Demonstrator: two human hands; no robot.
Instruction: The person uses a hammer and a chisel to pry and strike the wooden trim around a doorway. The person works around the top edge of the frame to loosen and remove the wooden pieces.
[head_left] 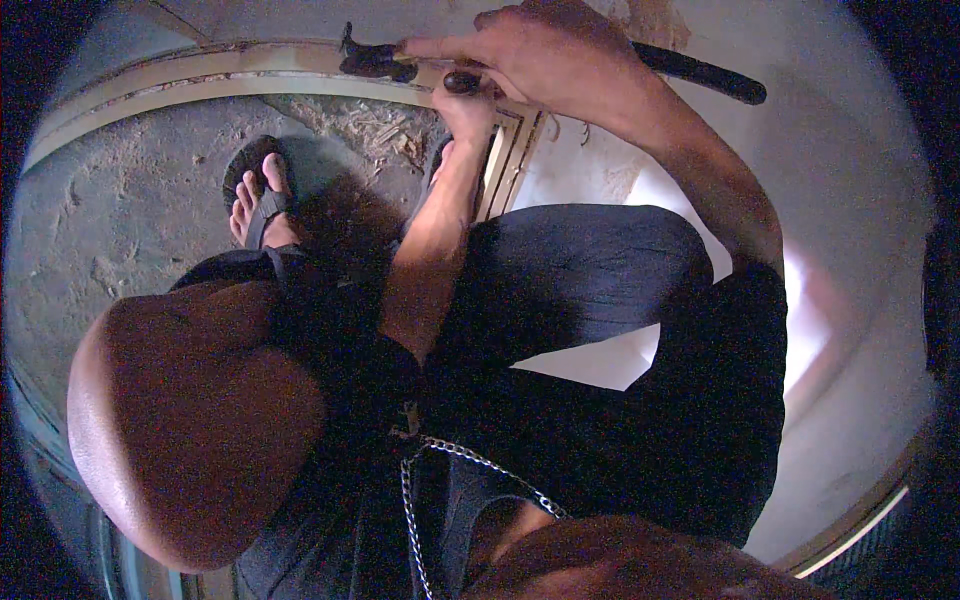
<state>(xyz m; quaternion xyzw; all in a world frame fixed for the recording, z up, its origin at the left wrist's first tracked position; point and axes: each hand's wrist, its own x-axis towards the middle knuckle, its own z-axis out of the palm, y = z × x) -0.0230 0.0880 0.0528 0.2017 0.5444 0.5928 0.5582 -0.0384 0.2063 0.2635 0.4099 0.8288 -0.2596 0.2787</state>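
Note:
My left hand (466, 108) is closed round an upright tool; only its dark, rounded handle end (461, 83) shows above the fist, and its lower part is hidden. Just above it, my right hand (545, 55) grips a claw hammer near the head, with the index finger stretched along it. The black hammer head (378, 62) points left over the door frame, and the long black handle (705, 76) sticks out to the right behind my wrist. Beneath both hands is a corner of the pale door frame (300, 86).
Wood chips (395, 135) lie on the dusty grey floor (130, 190) inside the frame. My sandalled left foot (262, 205) stands beside them, with the other foot partly hidden behind my left forearm. A pale, stained surface (830, 170) spreads to the right.

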